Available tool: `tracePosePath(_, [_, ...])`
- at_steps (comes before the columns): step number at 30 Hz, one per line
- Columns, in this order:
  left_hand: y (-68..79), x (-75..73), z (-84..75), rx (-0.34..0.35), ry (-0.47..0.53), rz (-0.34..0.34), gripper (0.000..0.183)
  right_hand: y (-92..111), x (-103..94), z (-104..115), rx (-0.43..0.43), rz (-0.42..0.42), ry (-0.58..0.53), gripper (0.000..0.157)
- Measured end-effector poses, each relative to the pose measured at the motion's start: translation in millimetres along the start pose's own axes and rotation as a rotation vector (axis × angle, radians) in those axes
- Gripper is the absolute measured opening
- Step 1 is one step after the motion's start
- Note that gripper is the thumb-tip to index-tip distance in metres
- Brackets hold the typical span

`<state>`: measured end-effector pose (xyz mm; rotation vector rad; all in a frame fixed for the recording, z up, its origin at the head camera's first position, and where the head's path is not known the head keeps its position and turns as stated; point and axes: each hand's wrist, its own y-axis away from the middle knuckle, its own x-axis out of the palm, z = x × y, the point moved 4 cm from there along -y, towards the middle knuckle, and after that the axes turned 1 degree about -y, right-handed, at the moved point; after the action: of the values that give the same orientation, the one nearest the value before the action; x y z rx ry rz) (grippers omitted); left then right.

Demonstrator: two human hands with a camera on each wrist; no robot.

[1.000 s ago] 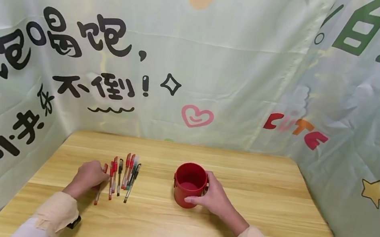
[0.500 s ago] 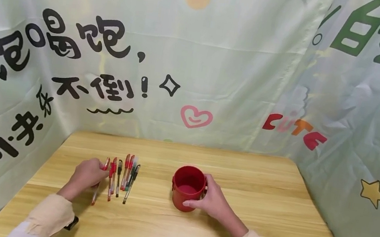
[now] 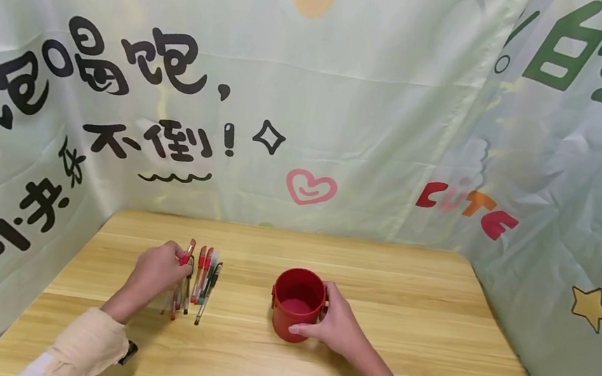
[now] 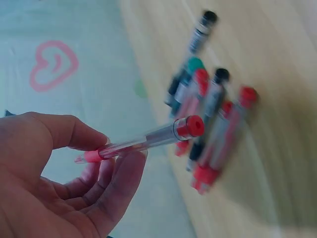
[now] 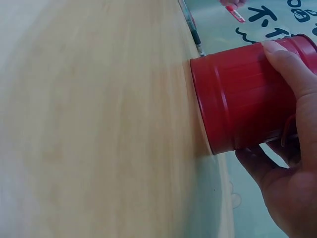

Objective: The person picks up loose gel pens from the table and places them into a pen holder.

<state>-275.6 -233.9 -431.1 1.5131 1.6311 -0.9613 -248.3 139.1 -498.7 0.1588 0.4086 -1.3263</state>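
My left hand [image 3: 159, 271] pinches a red gel pen [image 4: 143, 144] between thumb and fingers, raised above the row of pens. The pen has a clear barrel with red ends. Below and beside it several red and black pens [image 3: 206, 277] lie on the table, some partly hidden behind the hand in the head view. My right hand [image 3: 343, 319] grips a red bucket-shaped pen holder [image 3: 290, 324] from its right side, thumb across the front. The holder stands upright on the table, and its visible inside holds nothing.
The wooden table [image 3: 230, 364] carries the pens left of centre and the holder near the middle. Printed cloth [image 3: 378, 128] hangs behind the table and along both sides. A black strap piece [image 3: 128, 353] shows at the left wrist.
The left hand has picked up the leftmost red pen and carried it up and rightward over the other pens. The right hand keeps its grip on the holder, which sits slightly lower in view.
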Motion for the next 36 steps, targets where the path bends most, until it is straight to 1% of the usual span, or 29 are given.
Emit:
tracePosePath(6, [2.9, -0.9, -23.6, 0.058, 0.021, -0.047, 0.023, 2, 1.0, -1, 0.015, -0.004, -0.01, 0.094])
tracePosePath(10, [4.3, -3.3, -35.1, 0.073, 0.034, -0.073, 0.024, 3, 1.8, 0, 0.019, -0.006, -0.009, 0.095])
tracePosePath(15, [5.9, -4.9, -47.8, 0.11, 0.037, -0.122, 0.023, 6, 2.8, 1, 0.012, -0.007, -0.01, 0.095])
tracePosePath(23, [11.4, 0.8, -66.8, 0.182, 0.122, -0.175, 0.02, 9, 4.2, 2, 0.021, -0.014, -0.021, 0.094])
tracePosePath(26, [14.5, 1.7, -75.2, 0.209, 0.147, -0.206, 0.02, 10, 4.5, 3, 0.013, -0.014, -0.019, 0.094])
tracePosePath(33, [24.5, -2.4, -97.3, 0.299, 0.198, -0.282, 0.019, 12, 5.7, 3, 0.009, -0.009, -0.014, 0.094])
tracePosePath(36, [27.3, -4.2, -105.4, 0.318, 0.216, -0.302, 0.019, 13, 5.9, 3, 0.007, -0.006, -0.017, 0.093])
